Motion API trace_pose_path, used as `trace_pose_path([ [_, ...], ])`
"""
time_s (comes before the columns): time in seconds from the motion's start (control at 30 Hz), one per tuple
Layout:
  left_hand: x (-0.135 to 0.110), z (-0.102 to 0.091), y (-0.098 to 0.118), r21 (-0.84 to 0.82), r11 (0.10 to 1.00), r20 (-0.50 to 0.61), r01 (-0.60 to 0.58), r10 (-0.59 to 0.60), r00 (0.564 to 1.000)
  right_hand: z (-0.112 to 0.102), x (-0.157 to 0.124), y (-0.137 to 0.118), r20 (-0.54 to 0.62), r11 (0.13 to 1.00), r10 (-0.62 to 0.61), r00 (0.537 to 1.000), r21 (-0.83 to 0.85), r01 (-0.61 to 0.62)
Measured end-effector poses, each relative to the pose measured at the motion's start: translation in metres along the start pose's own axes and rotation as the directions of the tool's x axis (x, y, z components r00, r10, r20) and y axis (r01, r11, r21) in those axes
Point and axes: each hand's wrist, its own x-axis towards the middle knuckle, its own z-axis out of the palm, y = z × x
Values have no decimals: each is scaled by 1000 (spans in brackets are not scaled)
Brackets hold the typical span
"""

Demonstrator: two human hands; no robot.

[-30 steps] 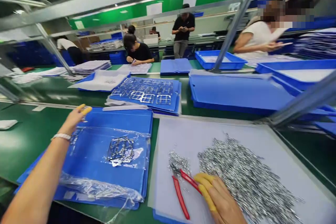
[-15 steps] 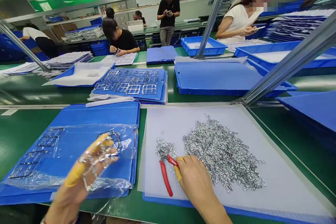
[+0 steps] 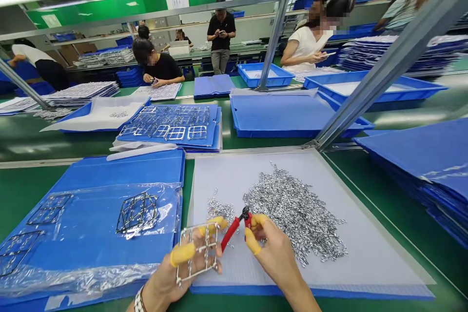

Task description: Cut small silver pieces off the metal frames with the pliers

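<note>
My left hand [image 3: 183, 258], with yellow finger covers, grips a silvery rectangular sprue frame [image 3: 199, 251] with small parts on its crossbars. Just to its right, my right hand [image 3: 272, 248] holds red-handled nippers [image 3: 231, 234] by one handle, the dark jaws pointing away from me. Below the hands lies a white sheet [image 3: 329, 278]. A large heap of small silvery parts [image 3: 296, 209] covers its middle, and a smaller pile [image 3: 220, 208] sits near the jaws, partly hidden by my left fingers.
At left, several sprue frames [image 3: 137, 212] lie on clear plastic film over blue sheets [image 3: 109, 170]. Behind are a stack topped with more frames [image 3: 175, 132] and blue trays [image 3: 278, 131]. A slanted metal post [image 3: 383, 63] rises at right. Several people are across the benches.
My left hand has moved right, from over the plastic film to beside the nippers, carrying a sprue frame. My right hand has lifted the nippers off the sheet. The view has shifted slightly.
</note>
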Motion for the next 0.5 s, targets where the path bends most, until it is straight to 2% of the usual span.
trace_pose_path([
  [0.07,-1,-2,-9,88,995,12,38,-40,999,9,3,0,-58,997,73,996,39,-71],
  [0.17,10,-10,-22,190,980,-30,56,-51,998,22,3,-2,-78,982,175,982,92,-168],
  [0.27,32,-22,-32,261,955,-71,141,-126,989,26,-1,-6,-48,986,156,987,62,-153],
  [0.37,47,-26,-33,380,909,-143,169,-123,982,18,-4,-9,62,992,95,994,73,-99],
  [0.43,48,-24,-29,462,870,-163,171,-107,981,9,-3,-7,174,974,78,982,198,-112],
  [0.5,46,-20,-26,526,824,-149,210,-154,977,2,-2,-3,263,918,29,964,374,-130],
])
